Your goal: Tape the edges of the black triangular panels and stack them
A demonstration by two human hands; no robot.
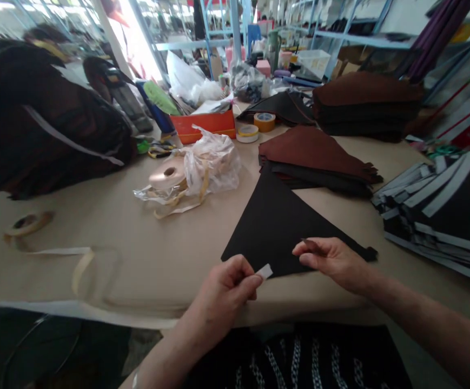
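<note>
Here, the left hand (230,281) pinches a small white tape strip (264,270) at the near edge of 1 flat black triangular fabric piece (277,224) on the beige table (145,243); the right hand (330,259) pins that edge w/ fingertips. Strip isn't stuck yet; a brown-and-black triangle stack (316,156) waits behind.

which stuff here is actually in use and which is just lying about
In use:
left hand, pinching a tape strip
right hand, on the black triangle

Lying about:
brown pile
striped stack
bagged ribbon
tape rolls
orange box
loose tape
table
</note>
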